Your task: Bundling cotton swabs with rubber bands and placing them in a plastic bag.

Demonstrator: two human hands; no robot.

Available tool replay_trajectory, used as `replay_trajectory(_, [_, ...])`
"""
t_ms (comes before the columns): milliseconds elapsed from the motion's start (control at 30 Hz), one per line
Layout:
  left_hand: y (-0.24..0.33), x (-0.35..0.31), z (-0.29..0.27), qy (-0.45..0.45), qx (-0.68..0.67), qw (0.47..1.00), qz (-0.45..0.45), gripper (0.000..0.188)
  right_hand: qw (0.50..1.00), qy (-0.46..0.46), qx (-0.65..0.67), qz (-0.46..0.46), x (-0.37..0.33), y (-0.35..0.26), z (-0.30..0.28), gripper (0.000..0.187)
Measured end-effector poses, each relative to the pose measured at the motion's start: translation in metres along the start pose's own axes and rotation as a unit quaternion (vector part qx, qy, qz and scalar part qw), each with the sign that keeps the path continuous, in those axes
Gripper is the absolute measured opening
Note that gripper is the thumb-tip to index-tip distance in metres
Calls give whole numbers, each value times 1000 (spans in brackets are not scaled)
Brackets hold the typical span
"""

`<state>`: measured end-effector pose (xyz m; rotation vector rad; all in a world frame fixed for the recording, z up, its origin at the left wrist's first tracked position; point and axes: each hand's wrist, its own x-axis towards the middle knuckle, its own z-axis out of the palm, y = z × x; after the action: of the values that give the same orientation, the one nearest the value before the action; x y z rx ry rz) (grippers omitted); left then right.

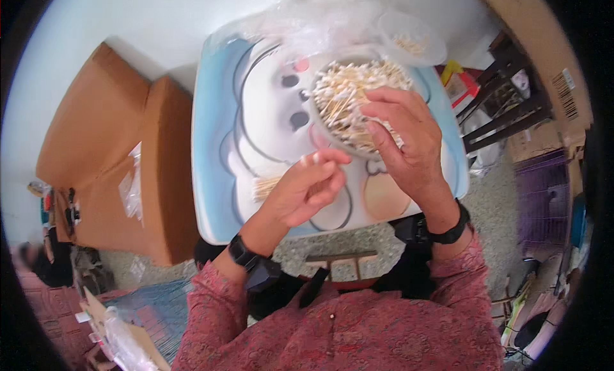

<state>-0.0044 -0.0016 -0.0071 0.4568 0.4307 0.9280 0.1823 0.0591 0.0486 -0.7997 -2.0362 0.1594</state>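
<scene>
A round bowl [322, 136] full of cotton swabs [345, 93] stands on a low table with a cartoon-print top [256, 115]. Over the bowl's right side hangs my right hand [409, 138], its thumb and fingers curved and apart, with swabs visible beneath. My left hand [310, 187] is half curled in front of the bowl, index finger pointing towards its rim. Small white bits show at that finger; whether the curled fingers hold swabs is hidden. A small bundle of swabs [265, 187] lies on the table beside the left wrist.
A shallow translucent dish [432, 50] with a few swabs sits at the far right, next to crumpled clear plastic [300, 26]. A big brown cardboard box [121, 160] stands left of the table. On the right are a dark rack [505, 109] and a purple wire crate [542, 201].
</scene>
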Motion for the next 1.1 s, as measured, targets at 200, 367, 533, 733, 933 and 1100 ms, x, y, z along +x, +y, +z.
replay_trajectory(200, [-3, 0, -3, 24, 34, 999, -8, 27, 985, 58, -159, 43, 1, 34, -17, 24])
replay_trajectory(367, [-5, 2, -7, 17, 23, 1000, 8, 28, 988, -9, -144, 59, -1, 29, -10, 25])
replay_trajectory(533, [-5, 4, -6, 9, 19, 1000, 3, 29, 987, -16, -153, 53, -3, 30, -1, 24])
replay_trajectory(733, [-7, 3, -6, 0, 28, 1000, -9, 26, 988, -8, -150, 37, -6, 34, 5, 25])
replay_trajectory(933, [-5, 1, -6, -2, 28, 1000, -1, 24, 989, 17, -136, 51, -3, 35, 1, 23])
replay_trajectory(1100, [-4, 1, -6, 3, 36, 999, 0, 24, 985, 59, -153, 56, 0, 39, -6, 22])
